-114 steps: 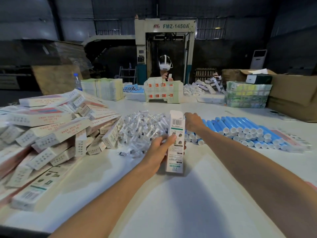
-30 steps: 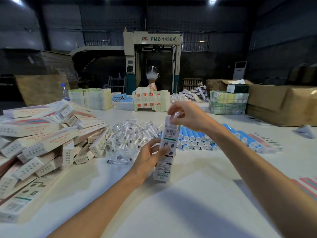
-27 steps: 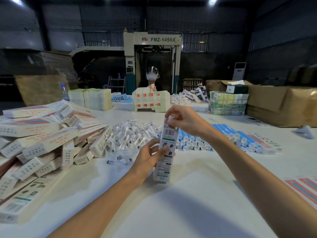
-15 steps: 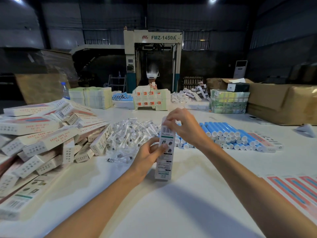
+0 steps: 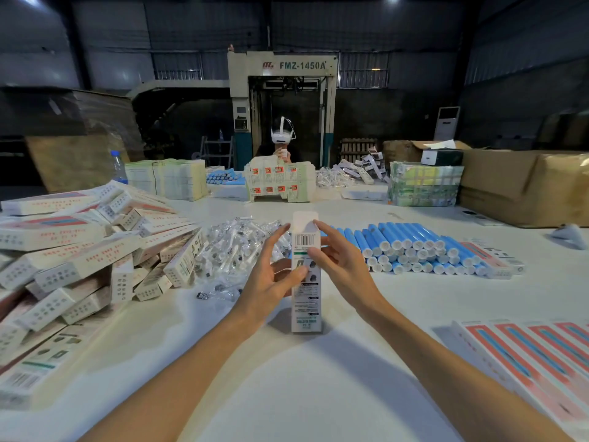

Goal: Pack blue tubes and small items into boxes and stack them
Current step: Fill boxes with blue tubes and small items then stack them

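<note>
1. Box (image 5: pixel 305 275), tall and narrow, stands upright on the white table (image 5: pixel 302 393) at the middle of the head view. Its top flap sticks straight up, unclosed, with a barcode just below it.
2. Left hand (image 5: pixel 271 279) holds the box at its left edge. The thumb lies across the printed front and the fingers (image 5: pixel 279 232) reach up beside the edge, fairly straight.
3. Right hand (image 5: pixel 342 266) meets the box from the right with its fingers spread wide. The forefinger tip touches the top corner by the flap and the thumb rests on the front face.
4. Blue tubes (image 5: pixel 411 247) lie stacked just behind and to the right of the right hand, caps toward the camera. Their near edge lies apart from the box.
5. Small items in clear wrap (image 5: pixel 236 247) are heaped just behind the left hand. A few strays lie near the left wrist.
6. Packed boxes (image 5: pixel 79 250) pile up along the left side of the table. Flat cartons (image 5: pixel 526 349) line the near right.
7. Between the two forearms, from the foot of the box toward the camera, the bare table top shows.
8. Stacks of printed card (image 5: pixel 280 183) and a brown carton (image 5: pixel 526 186) border the far side of the table.
</note>
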The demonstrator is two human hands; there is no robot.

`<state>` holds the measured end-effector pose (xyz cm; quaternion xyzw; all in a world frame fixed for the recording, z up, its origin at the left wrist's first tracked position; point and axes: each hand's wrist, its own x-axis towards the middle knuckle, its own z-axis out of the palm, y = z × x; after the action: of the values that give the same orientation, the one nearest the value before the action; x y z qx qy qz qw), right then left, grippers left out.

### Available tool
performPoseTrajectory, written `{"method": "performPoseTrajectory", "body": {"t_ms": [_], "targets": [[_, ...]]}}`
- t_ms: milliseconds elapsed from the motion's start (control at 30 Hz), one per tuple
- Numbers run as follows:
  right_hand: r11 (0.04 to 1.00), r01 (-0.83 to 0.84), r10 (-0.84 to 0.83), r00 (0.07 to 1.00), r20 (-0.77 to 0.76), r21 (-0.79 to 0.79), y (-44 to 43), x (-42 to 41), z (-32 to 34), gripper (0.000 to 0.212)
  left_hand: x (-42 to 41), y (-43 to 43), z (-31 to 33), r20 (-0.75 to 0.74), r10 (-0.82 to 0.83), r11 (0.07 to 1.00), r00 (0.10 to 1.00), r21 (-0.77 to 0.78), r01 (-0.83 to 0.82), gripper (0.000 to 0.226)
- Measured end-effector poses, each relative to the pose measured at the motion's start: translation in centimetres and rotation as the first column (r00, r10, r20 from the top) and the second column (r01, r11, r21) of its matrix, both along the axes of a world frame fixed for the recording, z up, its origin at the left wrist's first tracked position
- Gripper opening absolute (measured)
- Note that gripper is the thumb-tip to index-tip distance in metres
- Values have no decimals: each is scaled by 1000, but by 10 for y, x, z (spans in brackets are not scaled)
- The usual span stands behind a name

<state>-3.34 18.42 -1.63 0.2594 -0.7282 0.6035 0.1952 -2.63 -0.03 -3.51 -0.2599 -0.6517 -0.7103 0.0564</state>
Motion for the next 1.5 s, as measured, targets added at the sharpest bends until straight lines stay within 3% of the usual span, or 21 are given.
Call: {"method": "performPoseTrajectory", "body": {"t_ms": [200, 333, 467, 567, 700, 933, 1067, 1500], "targets": [[998, -18, 17, 1000, 16, 55, 2, 6, 3, 26, 0, -3, 5, -57, 7, 991, 998, -130, -14, 71], [991, -58, 50, 996, 76, 120, 5, 6, 4, 25, -1, -5, 6, -70, 26, 986, 997, -164, -37, 66], [996, -16, 25, 993, 116, -85, 0, 4, 7, 28, 0, -5, 4, -20, 4, 988, 1000, -157, -7, 67], [978, 6, 28, 987, 160, -207, 5, -3, 10, 16, 1, -5, 5, -5, -27, 987, 1000, -160, 26, 64], [983, 6, 35, 976, 217, -183, 12, -13, 13, 16, 2, -2, 4, 17, -70, 982, 997, -177, 71, 64], [999, -27, 29, 995, 91, -22, 19, -14, 15, 9, 1, 0, -1, 39, -42, 984, 998, -170, 48, 62], [995, -72, 83, 983, 166, -74, 20, -8, 20, 25, 1, 0, 0, 32, -32, 985, 999, -171, 37, 61], [971, -86, 166, 915, 368, -225, 26, -4, 28, 14, 2, -4, 4, -41, -94, 975, 995, -208, 84, 68]]}}
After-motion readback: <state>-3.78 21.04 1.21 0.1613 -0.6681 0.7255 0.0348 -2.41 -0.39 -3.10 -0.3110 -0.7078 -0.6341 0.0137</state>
